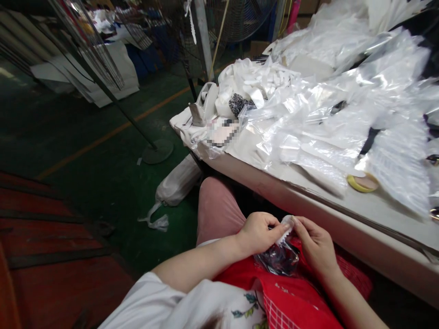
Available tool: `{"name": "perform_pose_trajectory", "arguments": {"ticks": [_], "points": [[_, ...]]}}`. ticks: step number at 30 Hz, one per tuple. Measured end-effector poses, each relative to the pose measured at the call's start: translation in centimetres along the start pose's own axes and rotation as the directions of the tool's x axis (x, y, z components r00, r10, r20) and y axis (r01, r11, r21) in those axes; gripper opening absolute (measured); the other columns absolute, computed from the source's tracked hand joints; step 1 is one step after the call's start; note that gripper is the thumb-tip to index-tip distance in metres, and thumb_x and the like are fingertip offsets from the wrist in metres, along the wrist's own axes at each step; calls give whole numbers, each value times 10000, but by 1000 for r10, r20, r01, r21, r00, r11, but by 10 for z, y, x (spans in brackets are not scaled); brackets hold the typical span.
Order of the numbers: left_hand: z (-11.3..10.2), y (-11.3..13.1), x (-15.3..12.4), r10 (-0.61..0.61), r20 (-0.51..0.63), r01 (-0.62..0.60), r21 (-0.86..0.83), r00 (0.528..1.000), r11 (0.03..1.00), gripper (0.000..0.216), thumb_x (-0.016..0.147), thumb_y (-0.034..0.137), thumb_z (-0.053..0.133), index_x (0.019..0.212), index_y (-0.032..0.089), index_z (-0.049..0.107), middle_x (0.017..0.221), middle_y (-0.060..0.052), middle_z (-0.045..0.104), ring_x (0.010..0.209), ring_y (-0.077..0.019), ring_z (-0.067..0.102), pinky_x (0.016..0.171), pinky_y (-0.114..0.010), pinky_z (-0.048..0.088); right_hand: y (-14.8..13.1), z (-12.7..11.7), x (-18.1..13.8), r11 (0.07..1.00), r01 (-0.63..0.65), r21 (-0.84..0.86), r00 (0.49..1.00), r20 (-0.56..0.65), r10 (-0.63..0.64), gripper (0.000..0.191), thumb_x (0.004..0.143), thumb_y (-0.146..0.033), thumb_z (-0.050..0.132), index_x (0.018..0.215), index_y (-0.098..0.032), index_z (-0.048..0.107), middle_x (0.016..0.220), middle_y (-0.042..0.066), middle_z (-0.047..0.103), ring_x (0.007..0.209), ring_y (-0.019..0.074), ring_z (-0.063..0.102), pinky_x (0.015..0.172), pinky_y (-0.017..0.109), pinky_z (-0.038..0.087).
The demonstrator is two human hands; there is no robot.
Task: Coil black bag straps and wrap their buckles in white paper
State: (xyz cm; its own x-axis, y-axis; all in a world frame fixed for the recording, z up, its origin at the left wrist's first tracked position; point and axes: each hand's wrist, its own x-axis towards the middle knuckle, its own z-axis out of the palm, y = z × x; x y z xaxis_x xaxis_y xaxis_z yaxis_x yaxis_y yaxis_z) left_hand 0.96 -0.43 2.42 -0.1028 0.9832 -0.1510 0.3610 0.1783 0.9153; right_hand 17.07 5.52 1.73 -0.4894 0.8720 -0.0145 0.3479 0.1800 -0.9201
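Over the lap, my left hand [261, 232] pinches a small white piece with a toothed edge [285, 230] between thumb and fingers. My right hand [316, 246] closes on the same piece from the other side, its thumb and forefinger at the top. Right below lies a dark item in shiny clear plastic [279, 259], resting on the red apron [247, 273]. Whether the white piece is joined to that plastic I cannot tell.
Clear plastic bags [329, 123] pile over the table [247, 155], with a yellow tape roll [362, 182] near its front edge. White straps [254, 80] and a tape dispenser [207, 103] are at its far left corner. A wrapped roll [180, 180] lies on the floor beside a round stand base [157, 151].
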Motion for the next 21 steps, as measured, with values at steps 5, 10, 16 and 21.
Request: {"name": "perform_pose_trajectory", "arguments": {"ticks": [5,10,16,21], "points": [[-1,4,3,-78,32,76,54,996,996,395,838,386,541,570,129,679,485,12,541,526,-101,481,501,-234,292,-4,-5,-8,666,434,-607,880,126,-458,278,949,-269,491,1064,-173,725,867,84,771,712,188,706,697,275,527],[0,8,5,-110,36,106,80,993,991,417,813,384,546,487,135,622,411,26,435,487,-95,438,481,-249,246,-12,-8,-13,585,473,-658,860,199,-471,303,959,-226,441,1122,-166,689,876,86,761,722,183,696,706,274,503],[-2,11,5,-37,43,33,87,998,996,441,869,415,513,521,149,565,475,25,458,502,-88,426,481,-239,249,-23,-12,3,973,4,-230,997,82,16,366,957,-450,434,815,-181,637,627,8,626,577,164,589,551,247,470],[3,6,5,5,83,-7,28,997,1000,270,968,337,355,899,180,563,550,29,543,526,-135,543,557,-238,398,-37,-20,3,918,89,-386,989,-79,-129,378,961,-401,443,689,-192,601,600,12,598,558,156,544,568,266,403]]}}
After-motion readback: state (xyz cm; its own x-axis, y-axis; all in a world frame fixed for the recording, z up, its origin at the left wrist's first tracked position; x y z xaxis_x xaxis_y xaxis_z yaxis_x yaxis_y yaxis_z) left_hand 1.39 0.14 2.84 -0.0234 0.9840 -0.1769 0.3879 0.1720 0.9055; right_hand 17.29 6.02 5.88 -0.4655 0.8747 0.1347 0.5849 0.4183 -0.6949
